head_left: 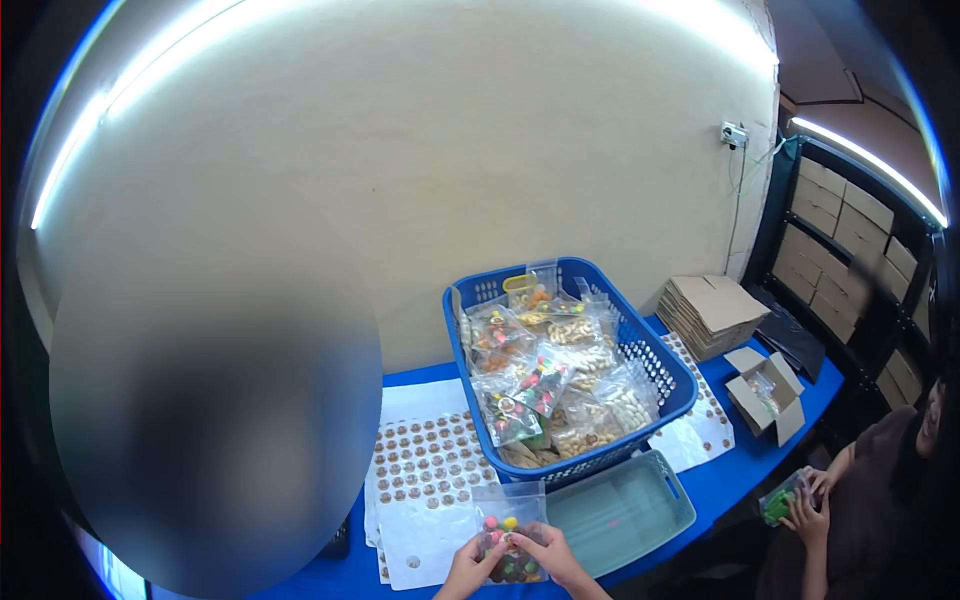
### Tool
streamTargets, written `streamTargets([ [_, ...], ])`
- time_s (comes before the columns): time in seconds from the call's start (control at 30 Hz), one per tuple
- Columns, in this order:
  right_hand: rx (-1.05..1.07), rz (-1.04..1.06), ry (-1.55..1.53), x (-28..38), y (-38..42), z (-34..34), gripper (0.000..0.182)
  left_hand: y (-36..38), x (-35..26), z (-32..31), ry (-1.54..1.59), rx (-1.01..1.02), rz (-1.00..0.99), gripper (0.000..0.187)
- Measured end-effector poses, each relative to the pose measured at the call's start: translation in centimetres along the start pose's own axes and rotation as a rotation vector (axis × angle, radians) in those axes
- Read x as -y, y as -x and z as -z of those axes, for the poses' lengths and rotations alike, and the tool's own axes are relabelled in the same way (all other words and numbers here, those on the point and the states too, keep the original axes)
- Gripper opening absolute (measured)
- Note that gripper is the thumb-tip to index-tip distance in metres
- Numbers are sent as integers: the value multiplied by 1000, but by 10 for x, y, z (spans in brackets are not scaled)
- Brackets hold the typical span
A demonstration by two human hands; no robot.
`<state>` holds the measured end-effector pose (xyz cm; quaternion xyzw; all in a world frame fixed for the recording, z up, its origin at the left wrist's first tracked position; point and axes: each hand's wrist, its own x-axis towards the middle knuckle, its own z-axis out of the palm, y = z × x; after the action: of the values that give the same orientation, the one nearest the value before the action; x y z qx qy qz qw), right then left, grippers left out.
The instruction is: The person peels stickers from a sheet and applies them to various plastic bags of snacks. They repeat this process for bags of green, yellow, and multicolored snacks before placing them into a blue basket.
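Observation:
My left hand (472, 568) and my right hand (552, 556) grip a clear zip bag (509, 497) of colourful round sweets from both sides, with the thumbs meeting on its front. Pink and yellow sweets show near the top, darker ones lower down. Beneath and left of the bag lie sheets of round stickers (430, 458) on white backing. A blue basket (583, 466) beyond my hands is filled with several clear bags of sweets and nuts. Right beside my right hand is a grey-green tray (655, 497).
A blue-covered table (720, 478) carries a stack of flat cardboard (712, 310) and an open carton (773, 402) with a bag inside. At right, a co-worker (860, 510) holds a bag of green items (783, 500). Shelves with boxes (835, 235) stand behind. A large blur hides the left.

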<state>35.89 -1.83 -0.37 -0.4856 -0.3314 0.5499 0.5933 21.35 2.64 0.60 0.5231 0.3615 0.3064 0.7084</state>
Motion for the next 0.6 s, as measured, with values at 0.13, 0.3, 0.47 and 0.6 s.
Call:
streamTargets([
  [0.13, 34, -62, -55, 3, 0, 14, 25, -4, 8, -16, -82, -82, -143, 24],
  [0.3, -113, 36, -43, 21, 8, 8, 9, -4, 24, -27, -237, -125, -75, 28],
  [0.47, -86, 189, 38, 2, -5, 15, 15, -11, 36, -24, -284, -245, -129, 24],
  [0.6, -84, 282, 35, 15, -3, 8, 14, -6, 4, -37, -76, -225, -117, 23],
])
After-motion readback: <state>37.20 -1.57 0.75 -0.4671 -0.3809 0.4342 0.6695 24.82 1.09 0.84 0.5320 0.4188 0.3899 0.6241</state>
